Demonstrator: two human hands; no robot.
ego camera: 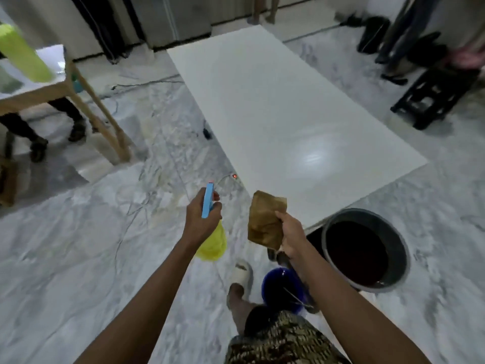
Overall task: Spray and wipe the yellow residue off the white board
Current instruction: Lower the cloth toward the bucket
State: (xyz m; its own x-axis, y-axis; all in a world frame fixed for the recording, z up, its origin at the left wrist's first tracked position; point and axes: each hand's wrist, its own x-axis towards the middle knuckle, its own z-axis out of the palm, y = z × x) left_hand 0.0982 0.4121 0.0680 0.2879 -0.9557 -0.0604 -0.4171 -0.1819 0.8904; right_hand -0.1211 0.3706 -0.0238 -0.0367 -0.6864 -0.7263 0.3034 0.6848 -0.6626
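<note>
Now our left grip (pixel 200 219) holds the spray bottle (pixel 211 237) by its neck; right grip (pixel 291 232) pinches the limp, soft cloth (pixel 265 219). White board (pixel 275 114) lies just ahead of both.

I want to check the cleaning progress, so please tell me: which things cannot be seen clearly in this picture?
- Yellow residue on the white board: head view, too faint to locate; glare covers the near part.
- Spray bottle: the left hand hides its neck and trigger.
- Brown cloth: the right hand covers its lower corner.
- Grey bucket: contents dark, unreadable.
- Blue bowl: partly behind the right forearm.
</note>
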